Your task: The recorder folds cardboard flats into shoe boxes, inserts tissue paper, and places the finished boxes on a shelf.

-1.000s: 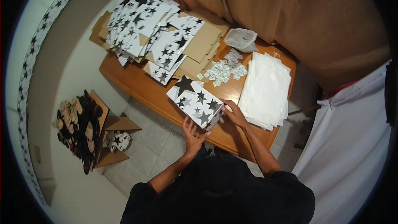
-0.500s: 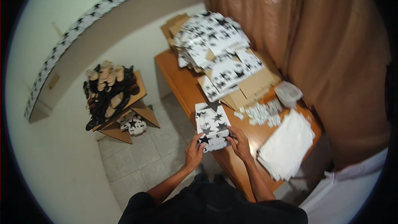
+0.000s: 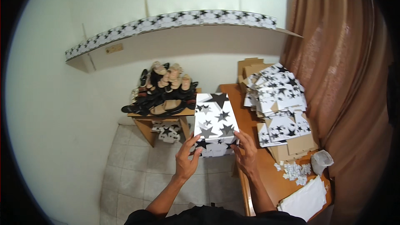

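Between my two hands I hold a white cardboard box (image 3: 214,118) printed with black and grey stars, its lid closed. My left hand (image 3: 187,158) grips its near left corner, and my right hand (image 3: 246,152) grips the near right corner, fingers on the lid edge and thumbs on the front. The box is raised off the wooden table (image 3: 246,125), beside its left edge. Whatever is inside the box is hidden.
A stack of flat star-printed cardboard (image 3: 279,96) lies on the table. Near it are small white packets (image 3: 296,171), a plastic bag (image 3: 321,161) and white paper sheets (image 3: 306,200). Shoes (image 3: 166,87) cover a small table at left. A shelf (image 3: 179,18) of star-printed boxes crosses the wall.
My view has turned left toward the shelf and shoes. The box has gone with my hands away from the table's stack, toward the small table; both hands keep their hold.
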Demonstrator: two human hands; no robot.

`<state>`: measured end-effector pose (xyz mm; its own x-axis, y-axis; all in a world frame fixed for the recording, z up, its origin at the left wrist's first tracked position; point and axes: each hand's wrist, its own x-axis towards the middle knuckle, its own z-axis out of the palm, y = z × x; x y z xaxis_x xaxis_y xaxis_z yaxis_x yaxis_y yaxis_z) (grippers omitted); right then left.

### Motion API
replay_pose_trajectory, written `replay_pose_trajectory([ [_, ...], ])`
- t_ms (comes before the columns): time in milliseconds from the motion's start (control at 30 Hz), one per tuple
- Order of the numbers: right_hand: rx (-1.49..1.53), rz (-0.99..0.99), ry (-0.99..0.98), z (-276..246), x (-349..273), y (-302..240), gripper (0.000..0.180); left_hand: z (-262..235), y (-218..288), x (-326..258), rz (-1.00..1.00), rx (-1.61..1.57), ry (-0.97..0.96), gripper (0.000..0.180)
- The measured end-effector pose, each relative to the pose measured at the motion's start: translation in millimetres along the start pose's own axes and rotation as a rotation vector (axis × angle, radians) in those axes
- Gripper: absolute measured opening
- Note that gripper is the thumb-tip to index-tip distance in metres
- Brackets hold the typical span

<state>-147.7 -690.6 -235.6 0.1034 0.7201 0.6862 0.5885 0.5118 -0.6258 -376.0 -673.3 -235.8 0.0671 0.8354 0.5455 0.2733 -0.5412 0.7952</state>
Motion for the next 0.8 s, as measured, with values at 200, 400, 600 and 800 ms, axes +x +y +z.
replay_pose_trajectory([
  [200, 0.093, -0.185, -0.020, 125, 90, -94, 0.059, -148, -2, 58, 0.090, 0.126, 0.205, 0.050],
  [400, 0.309, -0.234, -0.124, 274, 153, -167, 0.058, -295, -34, 98, 0.079, 0.227, 0.357, 0.056],
  [600, 0.374, -0.386, -0.157, 410, 214, -231, 0.063, -425, -73, 147, 0.049, 0.293, 0.480, 0.056],
  [800, 0.485, -0.437, -0.168, 553, 273, -257, 0.062, -524, -129, 206, 0.074, 0.454, 0.543, 0.054],
])
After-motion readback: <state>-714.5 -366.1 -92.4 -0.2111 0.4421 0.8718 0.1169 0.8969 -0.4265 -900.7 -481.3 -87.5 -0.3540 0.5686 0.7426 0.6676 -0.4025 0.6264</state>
